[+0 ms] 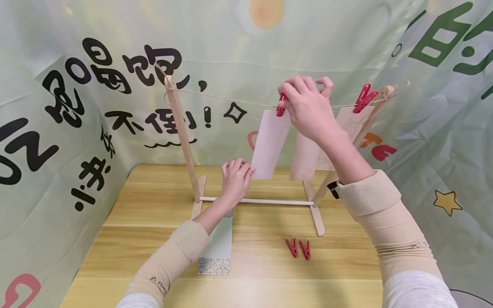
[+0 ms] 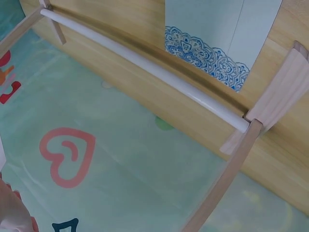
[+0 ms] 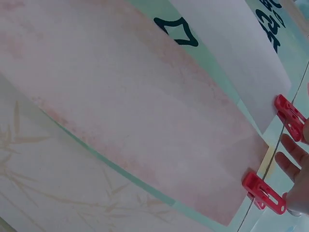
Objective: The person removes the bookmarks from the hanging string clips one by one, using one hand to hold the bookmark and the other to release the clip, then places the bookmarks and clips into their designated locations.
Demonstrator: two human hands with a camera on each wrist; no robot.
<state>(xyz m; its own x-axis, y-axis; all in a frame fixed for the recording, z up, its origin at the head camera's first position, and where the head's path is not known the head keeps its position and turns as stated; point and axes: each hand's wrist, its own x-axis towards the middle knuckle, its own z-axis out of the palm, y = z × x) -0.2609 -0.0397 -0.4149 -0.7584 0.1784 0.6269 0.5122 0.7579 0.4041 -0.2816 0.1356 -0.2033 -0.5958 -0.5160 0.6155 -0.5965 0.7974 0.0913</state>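
Observation:
My right hand (image 1: 310, 109) is up at the string (image 1: 223, 97), pinching a red clothespin (image 1: 280, 111) at the top of a pale lilac paper strip (image 1: 268, 147). Lower down, my left hand (image 1: 236, 179) holds the strip's bottom left corner between thumb and fingers. Beside it hangs a pinkish paper strip (image 1: 305, 156), whose own red clothespin (image 3: 263, 192) shows in the right wrist view, close to my right fingers. A third paper strip (image 1: 348, 122) hangs at the right under another red clothespin (image 1: 363, 99). The left wrist view catches only part of the left hand (image 2: 13, 212).
The string runs between two wooden posts (image 1: 181, 141) joined low down by a white rod (image 1: 269, 201). A light blue patterned paper strip (image 1: 220, 241) lies on the wooden table (image 1: 262, 286), partly behind my left forearm. Two red clothespins (image 1: 298, 249) lie to its right.

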